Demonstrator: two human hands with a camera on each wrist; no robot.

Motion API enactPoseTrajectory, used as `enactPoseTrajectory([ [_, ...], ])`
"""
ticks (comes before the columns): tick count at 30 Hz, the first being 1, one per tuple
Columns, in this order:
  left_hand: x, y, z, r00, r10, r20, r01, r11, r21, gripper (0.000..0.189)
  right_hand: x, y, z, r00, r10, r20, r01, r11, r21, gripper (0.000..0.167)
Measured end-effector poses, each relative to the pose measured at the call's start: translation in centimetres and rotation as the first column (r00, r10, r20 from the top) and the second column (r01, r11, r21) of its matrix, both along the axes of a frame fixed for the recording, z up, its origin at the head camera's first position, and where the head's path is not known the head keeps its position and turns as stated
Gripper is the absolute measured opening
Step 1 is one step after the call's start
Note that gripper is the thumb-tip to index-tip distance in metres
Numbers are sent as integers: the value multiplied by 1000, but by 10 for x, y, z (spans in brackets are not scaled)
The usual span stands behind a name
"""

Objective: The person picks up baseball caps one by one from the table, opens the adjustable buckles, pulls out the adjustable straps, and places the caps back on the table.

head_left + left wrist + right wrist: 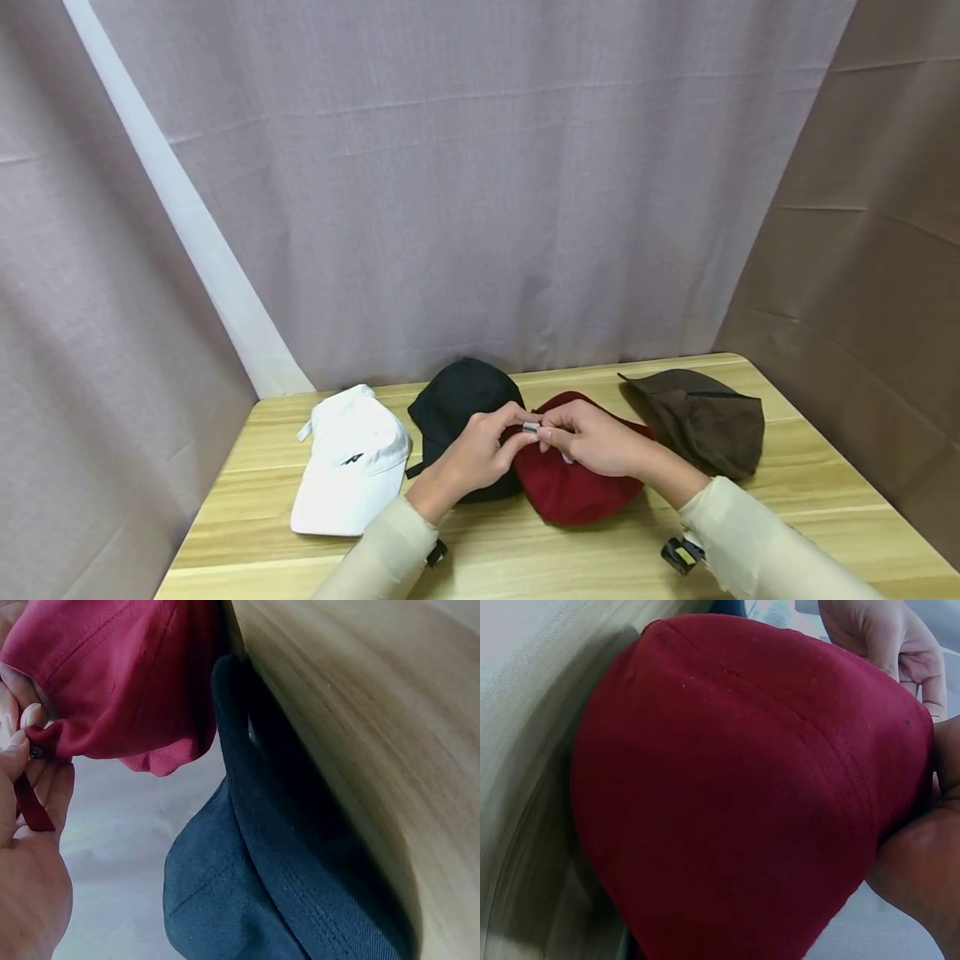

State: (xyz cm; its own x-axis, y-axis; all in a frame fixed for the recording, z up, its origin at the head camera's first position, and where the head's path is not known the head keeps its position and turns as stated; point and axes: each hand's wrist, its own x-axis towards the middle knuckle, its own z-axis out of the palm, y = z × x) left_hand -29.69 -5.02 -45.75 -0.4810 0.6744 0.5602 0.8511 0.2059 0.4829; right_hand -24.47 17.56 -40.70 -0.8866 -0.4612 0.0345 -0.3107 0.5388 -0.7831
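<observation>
A red cap [577, 492] is held up by its back strap between both hands, over the table's middle. My left hand [483, 450] pinches the strap [31, 806] with thumb and fingers, near a small silver buckle [530, 427]. From the other side my right hand [596, 440] pinches the cap's back beside that buckle, so the fingertips of both hands nearly meet. In the right wrist view the crown of the red cap [735, 780] fills the middle and hides most of the right fingers. Behind my left hand lies a black cap [465, 396].
A white cap [360, 458] lies on the left of the wooden table [510, 558], brim toward me. On the right sits a dark brown cap [708, 421]. Grey curtains [480, 183] hang behind the table, and a brown one [870, 275] hangs at the right.
</observation>
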Motion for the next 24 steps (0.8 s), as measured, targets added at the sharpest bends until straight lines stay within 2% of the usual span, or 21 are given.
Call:
enactPoseTrajectory([
  [5, -1, 0, 1, 1000, -3, 1, 3, 1000, 1, 16, 3, 1, 1, 1000, 21, 16, -20, 999, -41, 23],
  [14, -4, 0, 1, 1000, -5, 6, 5, 1000, 14, 15, 3, 4, -2, 1000, 29, -2, -29, 999, -26, 23],
  [19, -4, 0, 1, 999, 22, -24, -21, 999, 24, 17, 5, -1, -4, 1000, -20, -15, 19, 999, -47, 22],
  [24, 0, -1, 5, 998, 30, -47, -29, 999, 14, 19, 6, -11, -4, 995, -99, -15, 98, 994, -58, 31],
])
